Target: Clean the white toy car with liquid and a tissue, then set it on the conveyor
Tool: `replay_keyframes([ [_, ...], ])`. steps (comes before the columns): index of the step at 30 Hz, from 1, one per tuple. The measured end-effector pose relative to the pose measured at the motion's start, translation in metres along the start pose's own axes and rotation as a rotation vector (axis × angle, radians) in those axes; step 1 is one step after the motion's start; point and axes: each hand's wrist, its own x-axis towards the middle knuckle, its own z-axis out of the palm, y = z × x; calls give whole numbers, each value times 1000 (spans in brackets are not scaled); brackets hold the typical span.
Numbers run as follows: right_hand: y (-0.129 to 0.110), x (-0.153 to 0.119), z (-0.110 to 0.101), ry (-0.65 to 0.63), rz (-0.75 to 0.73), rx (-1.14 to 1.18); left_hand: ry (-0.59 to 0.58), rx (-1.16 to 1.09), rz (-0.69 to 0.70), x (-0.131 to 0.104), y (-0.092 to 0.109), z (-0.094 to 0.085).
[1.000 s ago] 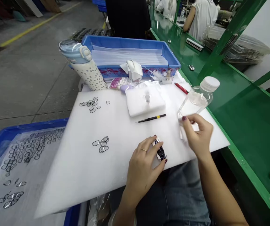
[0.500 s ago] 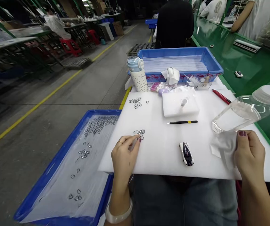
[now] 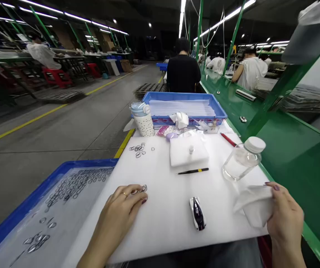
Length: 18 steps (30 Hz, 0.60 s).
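My left hand [image 3: 121, 208] rests on the white board, thumb and fingertips drawn together over a few small black-rimmed oval rings [image 3: 144, 188]. Its fingers partly hide these, so what lies between the tips cannot be made out. My right hand [image 3: 285, 212] pinches a thin white cloth [image 3: 256, 204] that hangs over the board's right side. Between the hands lies a white and black toy car [image 3: 197, 214]. Behind the cloth stands a clear bottle of liquid with a white cap [image 3: 242, 160]. Black tweezers [image 3: 193, 171] lie farther back, before a white foam block [image 3: 189, 152].
More rings [image 3: 139, 149] lie at the board's back left. A dotted tumbler [image 3: 144, 123] and a blue tray [image 3: 218, 108] stand behind. Below left, another blue tray [image 3: 37, 199] holds many rings. A green conveyor [image 3: 282, 163] runs along the right; a person in black [image 3: 182, 70] sits ahead.
The view has tilted up and turned right, so the board's things appear lower and farther left. My right hand has raised and spread the cloth slightly. My left hand stays at the rings.
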Motion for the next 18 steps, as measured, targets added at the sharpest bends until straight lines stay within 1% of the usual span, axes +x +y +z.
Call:
replay_keyframes([
  [1,-3,4,-2,147,4,112,-15,-6,15,3,-1,0],
  [2,-7,6,-3,262,16,215,-35,-17,28,6,-1,0],
  [3,-12,7,-5,317,43,304,-59,-29,40,10,-1,-1],
  [4,-17,6,-5,314,74,375,-84,-40,53,13,-1,-1],
  [5,-23,5,-6,258,113,429,-110,-47,68,16,-1,-2],
  [7,-32,-1,-5,71,178,487,-146,-35,99,19,-1,-2],
  [9,-36,-7,-5,-69,164,476,-143,11,124,16,-1,-2],
  [11,-35,-9,-5,-122,138,429,-63,57,172,7,-1,-2],
  [14,-27,-9,-9,-129,179,327,75,71,280,-11,-1,-1],
  [16,-20,-8,-11,-142,217,256,89,60,295,-21,-2,1],
  [18,-16,-8,-12,-209,237,212,71,67,231,-25,-2,4],
])
